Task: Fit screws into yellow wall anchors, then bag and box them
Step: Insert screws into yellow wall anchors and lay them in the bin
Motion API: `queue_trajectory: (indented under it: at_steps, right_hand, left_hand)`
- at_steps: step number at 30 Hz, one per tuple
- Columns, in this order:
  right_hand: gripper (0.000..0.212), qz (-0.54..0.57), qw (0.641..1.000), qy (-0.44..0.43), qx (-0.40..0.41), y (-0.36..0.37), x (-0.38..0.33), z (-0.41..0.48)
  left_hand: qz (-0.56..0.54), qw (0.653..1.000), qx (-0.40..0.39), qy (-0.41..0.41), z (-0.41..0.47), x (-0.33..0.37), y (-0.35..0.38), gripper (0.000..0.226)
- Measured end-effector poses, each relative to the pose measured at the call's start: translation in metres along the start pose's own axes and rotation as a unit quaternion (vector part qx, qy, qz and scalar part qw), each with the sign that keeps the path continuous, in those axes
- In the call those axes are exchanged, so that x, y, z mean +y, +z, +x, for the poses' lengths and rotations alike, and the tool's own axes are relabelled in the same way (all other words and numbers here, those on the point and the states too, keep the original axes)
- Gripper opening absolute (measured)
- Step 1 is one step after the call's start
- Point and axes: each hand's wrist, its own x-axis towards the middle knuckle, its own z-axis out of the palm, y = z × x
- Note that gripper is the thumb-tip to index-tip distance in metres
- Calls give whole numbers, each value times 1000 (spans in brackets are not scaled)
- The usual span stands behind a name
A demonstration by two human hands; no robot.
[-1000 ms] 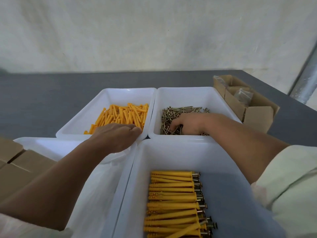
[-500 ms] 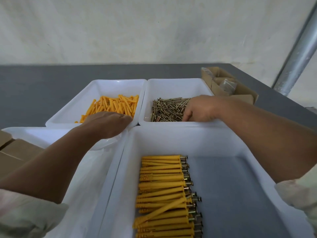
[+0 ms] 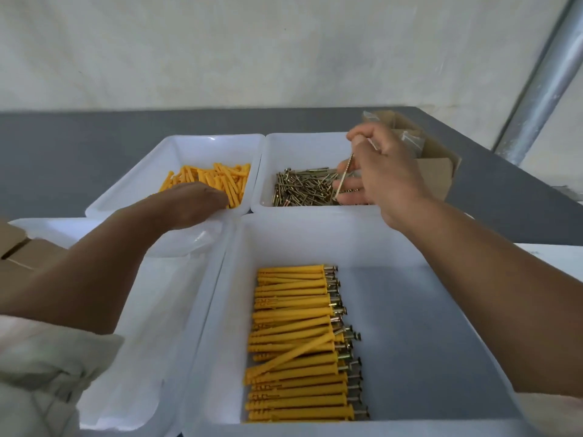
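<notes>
A dark grey table stands against a pale, mottled wall, a slanted metal pipe at right.

Rumpled pale cream sleeves

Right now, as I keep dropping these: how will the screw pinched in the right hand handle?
Probably stiff: the screw hangs straight, pinched near its top by the right hand. Thin shiny metal, likely slippery. Round shank: may roll if dropped.
</notes>
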Motion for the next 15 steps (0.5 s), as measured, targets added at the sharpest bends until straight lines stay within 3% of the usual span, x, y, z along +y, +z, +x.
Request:
queue_trajectory:
  at_steps: [3, 7, 11, 15]
  right_hand:
    - [24, 41, 999, 29, -17, 1, 1, -1]
    - [30, 25, 997, 41, -53, 2, 2, 0]
    - [27, 0, 996, 47, -69, 7, 3, 2]
    - [14, -47, 993, 38, -100, 8, 4, 0]
  left_hand:
    - [-74, 997, -16, 0, 0, -4, -8, 20]
    - [-122, 992, -20, -20, 2, -7, -13, 21]
    - [-192, 981, 31, 9, -7, -10, -14, 26]
    - [-283, 945, 157, 45, -7, -4, -17, 21]
